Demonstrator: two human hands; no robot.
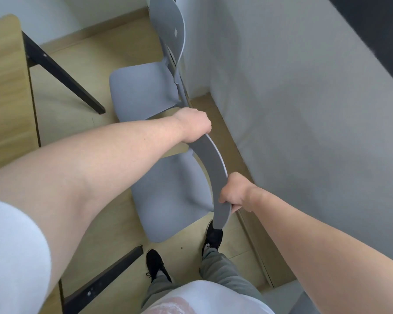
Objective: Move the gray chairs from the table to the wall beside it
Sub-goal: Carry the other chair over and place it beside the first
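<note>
My left hand (pixel 194 128) and right hand (pixel 235 192) clench the near gray chair (pixel 168 196) by its backrest; I should set it level, back toward the wall (pixel 293 109), beside the far chair (pixel 143 91).

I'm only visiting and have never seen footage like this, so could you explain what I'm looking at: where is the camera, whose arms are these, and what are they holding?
There is no machine here. A person wears one wide-angle camera on the head, looking forward and down, so you see their own arms, legs and black shoes from above.

The left hand and the right hand both have their fingers closed around the curved top edge of the backrest of the near gray chair, one hand toward each end. Its seat faces away from the wall on the right.

A second gray chair stands just beyond it, its back against that wall. On the left is a wooden table with black legs. The floor is light wood.
</note>
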